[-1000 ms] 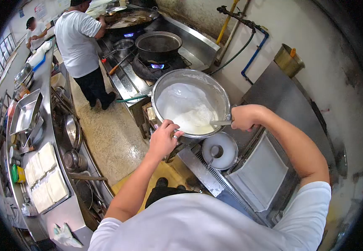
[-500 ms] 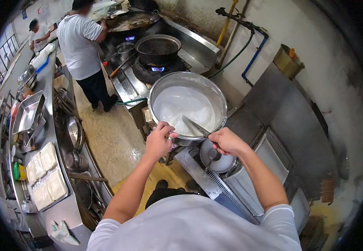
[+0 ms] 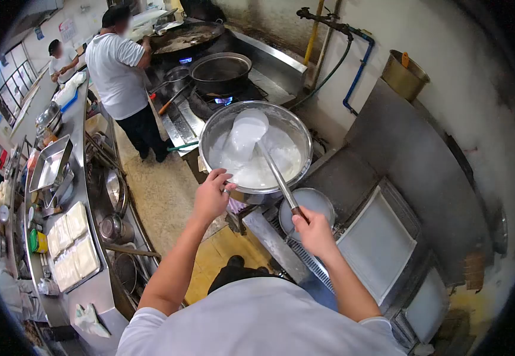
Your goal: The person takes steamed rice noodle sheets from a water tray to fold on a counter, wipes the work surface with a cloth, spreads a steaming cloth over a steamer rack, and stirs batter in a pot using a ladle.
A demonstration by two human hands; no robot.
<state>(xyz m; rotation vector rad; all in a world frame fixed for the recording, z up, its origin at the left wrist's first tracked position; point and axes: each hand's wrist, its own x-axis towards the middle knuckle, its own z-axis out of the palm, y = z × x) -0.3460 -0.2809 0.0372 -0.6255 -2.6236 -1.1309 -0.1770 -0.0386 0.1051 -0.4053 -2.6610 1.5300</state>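
Note:
A large round metal basin (image 3: pixel 308 155) full of white liquid (image 3: pixel 284 148) stands in front of me. My left hand (image 3: pixel 212 194) is on its near left rim, fingers hooked over the edge. In my right hand (image 3: pixel 314 231) is the dark grip of a long-handled ladle (image 3: pixel 277 172). The ladle's bowl is raised over the basin and looks covered in white liquid, which seems to run down from its left side. To the right of the basin, below the ladle handle, sits a round pan (image 3: pixel 312 202) with a pale surface.
A dark wok (image 3: pixel 220 64) sits over a lit burner beyond the basin. A co-worker (image 3: pixel 115 77) stands at another wok; a second person (image 3: pixel 62 62) is farther back. Rectangular trays (image 3: pixel 378 243) with pale surfaces lie at right. The left counter holds white slabs (image 3: pixel 76 244) and a glove (image 3: pixel 90 320).
The ladle has come up out of the liquid, and its bowl now shows above the surface. My right hand has moved down toward me. My left hand stays at the rim.

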